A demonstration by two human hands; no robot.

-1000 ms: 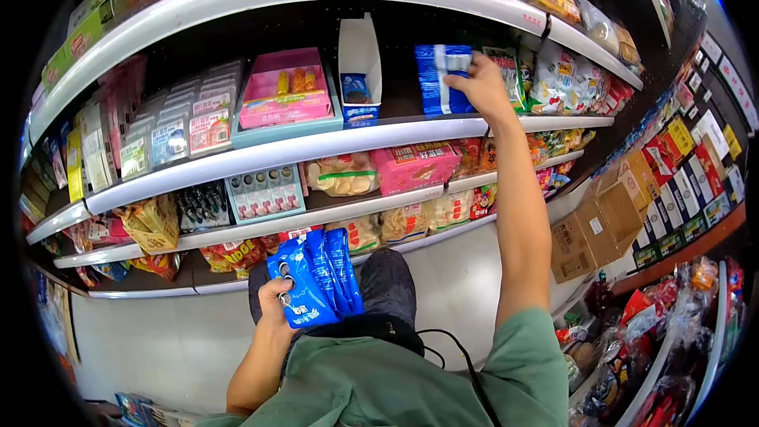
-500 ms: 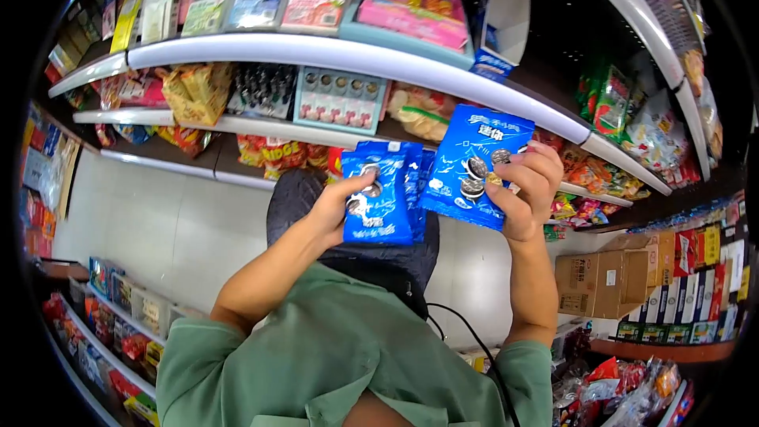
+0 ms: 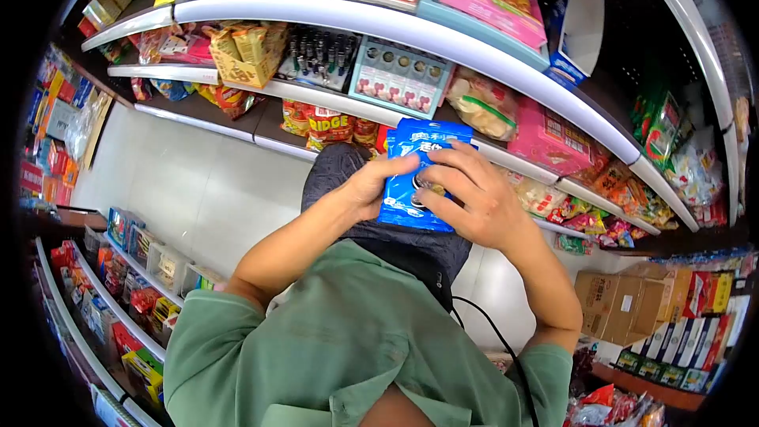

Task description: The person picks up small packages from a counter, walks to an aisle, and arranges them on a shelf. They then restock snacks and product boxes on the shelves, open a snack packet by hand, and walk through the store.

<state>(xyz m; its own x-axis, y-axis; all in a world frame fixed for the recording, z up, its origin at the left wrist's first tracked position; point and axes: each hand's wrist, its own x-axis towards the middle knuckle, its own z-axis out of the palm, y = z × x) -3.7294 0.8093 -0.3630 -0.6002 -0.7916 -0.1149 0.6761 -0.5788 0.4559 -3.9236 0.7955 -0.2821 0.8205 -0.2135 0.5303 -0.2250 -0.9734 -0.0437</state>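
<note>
A stack of blue cookie packets (image 3: 407, 209) lies in front of my lap, its packets lined up so that the top one covers most of the others. My left hand (image 3: 371, 182) grips the left edge of the stack, thumb on top. Over the right part of the top packet, my right hand (image 3: 474, 194) presses with its fingers bent across the printed cookies. Up at the right, a white and blue open box (image 3: 581, 28) stands tilted in view on the shelf, beside a pink box (image 3: 494, 4).
Shelf edges (image 3: 395, 24) curve across the front, with a pale blue display box (image 3: 399, 79), a yellow snack box (image 3: 245, 55) and a pink carton (image 3: 549, 142). An open cardboard box (image 3: 621, 304) stands on the floor at right. More shelves (image 3: 118, 308) are at lower left.
My right hand has brought a blue packet from the upper shelf down onto the stack in my left hand. The view has turned, so the shelves appear shifted.
</note>
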